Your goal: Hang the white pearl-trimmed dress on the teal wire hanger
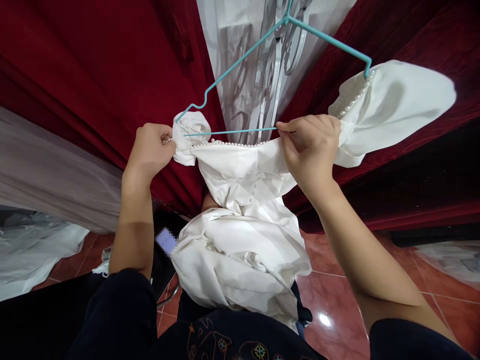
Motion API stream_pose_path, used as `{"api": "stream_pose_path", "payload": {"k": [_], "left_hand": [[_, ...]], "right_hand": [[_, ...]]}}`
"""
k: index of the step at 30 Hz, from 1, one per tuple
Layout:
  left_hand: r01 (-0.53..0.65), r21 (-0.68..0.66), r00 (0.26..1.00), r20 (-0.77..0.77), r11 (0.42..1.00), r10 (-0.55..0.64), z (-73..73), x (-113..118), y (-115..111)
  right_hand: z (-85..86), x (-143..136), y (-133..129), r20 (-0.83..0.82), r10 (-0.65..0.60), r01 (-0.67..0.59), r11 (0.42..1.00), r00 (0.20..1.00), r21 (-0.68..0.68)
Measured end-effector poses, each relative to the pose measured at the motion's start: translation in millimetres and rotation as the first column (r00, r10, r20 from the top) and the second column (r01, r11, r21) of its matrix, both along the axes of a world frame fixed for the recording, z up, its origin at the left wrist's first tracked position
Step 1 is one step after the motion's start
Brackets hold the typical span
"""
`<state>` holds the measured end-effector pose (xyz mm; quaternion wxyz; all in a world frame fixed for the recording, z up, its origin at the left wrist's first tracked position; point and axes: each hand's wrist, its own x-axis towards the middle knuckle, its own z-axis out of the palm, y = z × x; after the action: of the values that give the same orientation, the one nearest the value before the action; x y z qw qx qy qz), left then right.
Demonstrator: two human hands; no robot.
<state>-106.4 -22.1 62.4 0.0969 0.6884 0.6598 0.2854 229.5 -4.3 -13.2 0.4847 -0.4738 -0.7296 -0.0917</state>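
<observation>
A white dress (228, 165) with pearl beading along its neckline hangs from a light blue hanger (240, 59), its skirt bunched over my lap. My left hand (152, 150) is closed, pinching the pearl-trimmed edge of the gathered left sleeve (187, 150). The hanger's left arm passes into that sleeve. Thumb and forefinger of my right hand (309, 145) pinch the hanger's thin bottom bar, above the neckline. The puffed right sleeve (405, 110) stands out beyond my right hand, with the hanger's right tip at its beaded opening.
Red curtains (112, 65) hang on both sides of a white metal grille (275, 85). A phone with a lit screen (165, 241) lies on a dark surface to the left. White fabric (33, 255) spreads at the far left. The floor has red tiles (330, 285).
</observation>
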Motion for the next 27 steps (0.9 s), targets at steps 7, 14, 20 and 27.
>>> {"api": "stream_pose_path", "payload": {"k": [7,14,20,27], "left_hand": [[-0.132,0.027,0.978,-0.159,0.991,0.134,1.0,-2.7,7.4],[-0.044,0.141,0.993,-0.100,0.989,0.058,-22.8,-8.9,-8.2],[0.444,0.389,0.892,-0.272,0.807,-0.361,-31.8,56.5,-19.2],[0.413,0.303,0.910,-0.153,0.859,-0.384,-29.7,97.7,20.1]], "right_hand": [[1.9,-0.8,-6.1,-0.018,0.055,-0.056,0.997,0.998,-0.060],[0.6,-7.6,-6.1,-0.017,0.057,-0.056,0.998,0.998,0.013],[-6.0,-11.9,0.4,-0.014,0.042,-0.042,0.999,0.999,-0.003],[-3.5,-9.0,-11.8,-0.040,0.112,-0.109,0.991,0.993,0.080]]}}
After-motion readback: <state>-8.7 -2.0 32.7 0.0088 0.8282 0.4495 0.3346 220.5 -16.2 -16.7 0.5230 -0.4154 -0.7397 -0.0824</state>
